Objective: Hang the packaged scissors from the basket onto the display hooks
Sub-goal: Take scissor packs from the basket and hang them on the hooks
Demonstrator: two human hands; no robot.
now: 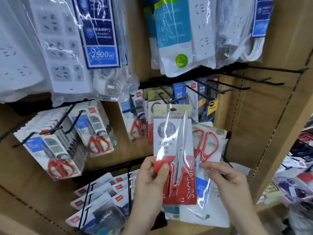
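Observation:
My left hand [152,180] grips the lower left of a packaged pair of scissors [174,146], a long card with a red bottom and red handles, held upright. Its hang hole at the top sits just below the tip of a black display hook [163,97] that carries similar packets. My right hand [227,180] is at the packet's right edge, its fingertips pinching a second scissors packet [209,143] behind it, whose round red handles point up. No basket is in view.
Rows of packaged scissors [55,150] hang on hooks at the left and below. Bagged power strips [94,48] hang above. Bare black hooks [250,83] stick out at the upper right. A cardboard side panel [277,133] closes the display on the right.

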